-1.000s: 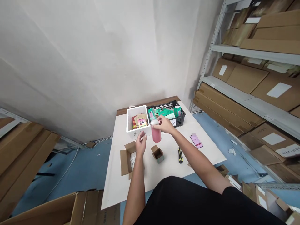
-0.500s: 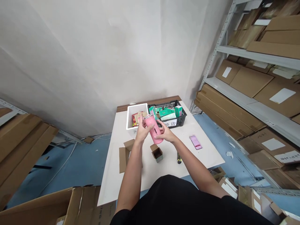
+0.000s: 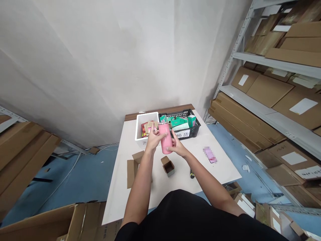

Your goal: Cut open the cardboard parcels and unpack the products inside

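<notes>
A pink tumbler [image 3: 165,140] is held up over the table [image 3: 183,184] between both hands. My left hand [image 3: 153,139] grips its upper left side, thumb across the front. Around the lower right side, my right hand [image 3: 177,146] has its fingers closed on it. Below the tumbler stands a small open cardboard box [image 3: 168,166], its flap raised. Partly behind my left forearm lies a larger opened carton [image 3: 130,169]. A yellow-and-black box cutter [image 3: 192,173] rests beside my right forearm.
At the table's back are a white bin [image 3: 147,117] with packets and a black basket [image 3: 194,132] with green boxes. A pink-purple phone-like item [image 3: 210,154] lies to the right. Shelves with cartons [image 3: 269,85] stand right; a large open carton [image 3: 82,221] sits front left.
The tumbler has been turned in my hands: the dark slot on its front no longer shows, and it stands more upright. Both hands still hold it.
</notes>
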A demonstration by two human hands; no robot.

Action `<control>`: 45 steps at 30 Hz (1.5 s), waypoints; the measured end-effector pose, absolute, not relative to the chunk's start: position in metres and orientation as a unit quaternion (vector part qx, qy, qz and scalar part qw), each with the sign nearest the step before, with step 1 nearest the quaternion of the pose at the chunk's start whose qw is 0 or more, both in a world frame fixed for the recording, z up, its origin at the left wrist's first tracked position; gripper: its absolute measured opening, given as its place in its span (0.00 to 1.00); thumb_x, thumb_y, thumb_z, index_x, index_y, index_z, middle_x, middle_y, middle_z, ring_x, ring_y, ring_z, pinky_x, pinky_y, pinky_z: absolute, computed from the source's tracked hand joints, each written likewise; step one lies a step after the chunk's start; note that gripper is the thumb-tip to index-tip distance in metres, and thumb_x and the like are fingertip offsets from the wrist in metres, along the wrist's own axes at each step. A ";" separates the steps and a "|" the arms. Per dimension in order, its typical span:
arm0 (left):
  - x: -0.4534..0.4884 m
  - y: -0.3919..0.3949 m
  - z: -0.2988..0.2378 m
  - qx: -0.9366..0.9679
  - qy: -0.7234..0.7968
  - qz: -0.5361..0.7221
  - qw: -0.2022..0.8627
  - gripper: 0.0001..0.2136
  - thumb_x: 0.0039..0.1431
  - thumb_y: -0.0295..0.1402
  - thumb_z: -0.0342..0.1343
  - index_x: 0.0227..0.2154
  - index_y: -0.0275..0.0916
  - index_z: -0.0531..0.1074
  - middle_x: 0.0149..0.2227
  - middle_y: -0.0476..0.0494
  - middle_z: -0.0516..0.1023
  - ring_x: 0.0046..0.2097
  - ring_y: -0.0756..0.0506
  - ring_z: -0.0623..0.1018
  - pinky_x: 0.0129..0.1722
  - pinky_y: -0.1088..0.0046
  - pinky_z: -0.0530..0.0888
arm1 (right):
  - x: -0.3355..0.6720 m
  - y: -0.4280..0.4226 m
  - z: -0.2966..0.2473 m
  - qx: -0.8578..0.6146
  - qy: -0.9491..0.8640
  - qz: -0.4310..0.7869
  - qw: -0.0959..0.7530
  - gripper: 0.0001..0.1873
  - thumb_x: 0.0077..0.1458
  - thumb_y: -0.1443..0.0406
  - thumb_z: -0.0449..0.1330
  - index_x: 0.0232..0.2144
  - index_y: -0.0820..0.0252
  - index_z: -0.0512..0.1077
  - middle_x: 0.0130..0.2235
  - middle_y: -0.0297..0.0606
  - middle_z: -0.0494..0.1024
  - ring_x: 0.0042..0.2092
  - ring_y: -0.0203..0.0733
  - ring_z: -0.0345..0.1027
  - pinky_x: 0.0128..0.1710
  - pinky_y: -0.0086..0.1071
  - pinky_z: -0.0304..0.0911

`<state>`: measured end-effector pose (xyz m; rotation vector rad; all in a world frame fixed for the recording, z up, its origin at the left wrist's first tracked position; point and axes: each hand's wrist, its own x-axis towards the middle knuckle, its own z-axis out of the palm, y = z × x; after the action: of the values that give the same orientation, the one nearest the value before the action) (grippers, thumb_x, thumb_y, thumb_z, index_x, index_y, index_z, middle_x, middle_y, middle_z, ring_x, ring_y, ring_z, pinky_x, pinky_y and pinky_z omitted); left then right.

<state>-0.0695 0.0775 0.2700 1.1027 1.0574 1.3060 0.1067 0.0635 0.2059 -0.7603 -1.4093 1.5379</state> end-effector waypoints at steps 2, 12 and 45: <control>-0.071 0.077 0.269 0.477 0.415 0.552 0.544 0.65 0.51 0.41 0.75 0.78 0.49 0.30 0.54 0.38 0.80 0.52 0.42 0.81 0.58 0.58 0.76 | 0.107 0.064 0.205 -0.301 -0.565 0.632 0.437 0.76 0.43 0.54 0.79 0.78 0.42 0.31 0.53 0.41 0.78 0.49 0.49 0.77 0.51 0.47 0.74; -0.072 0.081 0.259 0.501 0.405 0.554 0.527 0.61 0.52 0.41 0.75 0.78 0.51 0.35 0.54 0.40 0.80 0.53 0.44 0.81 0.58 0.60 0.77 | 0.104 0.058 0.204 -0.326 -0.544 0.634 0.443 0.77 0.41 0.54 0.80 0.78 0.42 0.34 0.55 0.43 0.77 0.51 0.50 0.76 0.53 0.49 0.73; -0.093 0.032 0.125 0.496 0.589 0.478 0.422 0.40 0.42 0.31 0.71 0.63 0.41 0.72 0.59 0.37 0.78 0.54 0.40 0.78 0.59 0.58 0.73 | 0.113 0.016 0.003 -0.594 -0.532 0.563 0.217 0.21 0.49 0.49 0.67 0.39 0.58 0.81 0.38 0.40 0.81 0.44 0.51 0.75 0.42 0.37 0.68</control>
<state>-0.0932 0.0316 0.1251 1.2420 1.4757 1.1960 0.1130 0.0159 0.0032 -1.6465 -1.4750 1.5586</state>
